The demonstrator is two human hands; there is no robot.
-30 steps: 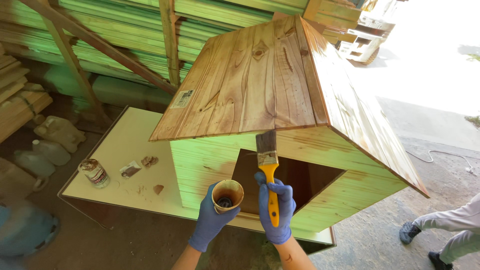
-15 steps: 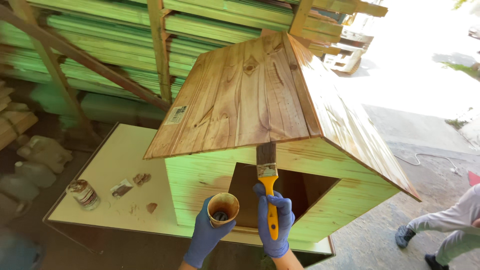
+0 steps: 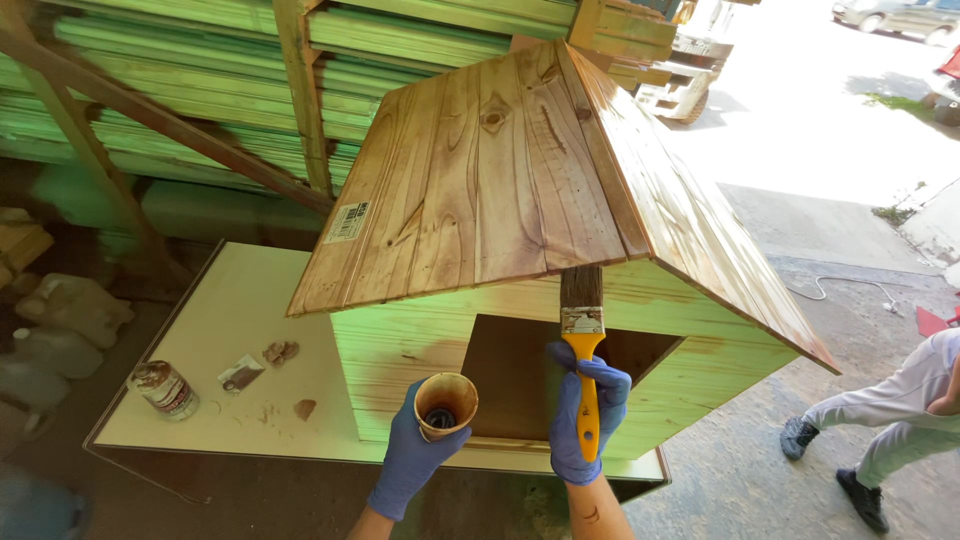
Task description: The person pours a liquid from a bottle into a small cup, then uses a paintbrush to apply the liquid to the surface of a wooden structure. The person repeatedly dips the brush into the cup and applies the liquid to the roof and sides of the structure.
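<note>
Fingers of your right hand [image 3: 588, 425] are wrapped fully around the yellow handle of the paintbrush [image 3: 582, 330], whose bristles press against the lower edge of the wooden roof [image 3: 500, 170] above the doghouse opening [image 3: 560, 375]. Your left hand [image 3: 412, 455] is closed around a small cup [image 3: 446, 405] of dark stain, held upright just beside the brush. Tilt that cup and stain could spill onto the pale table [image 3: 220, 330]; overload the bristles and drips may run down the green front wall [image 3: 400, 350].
</note>
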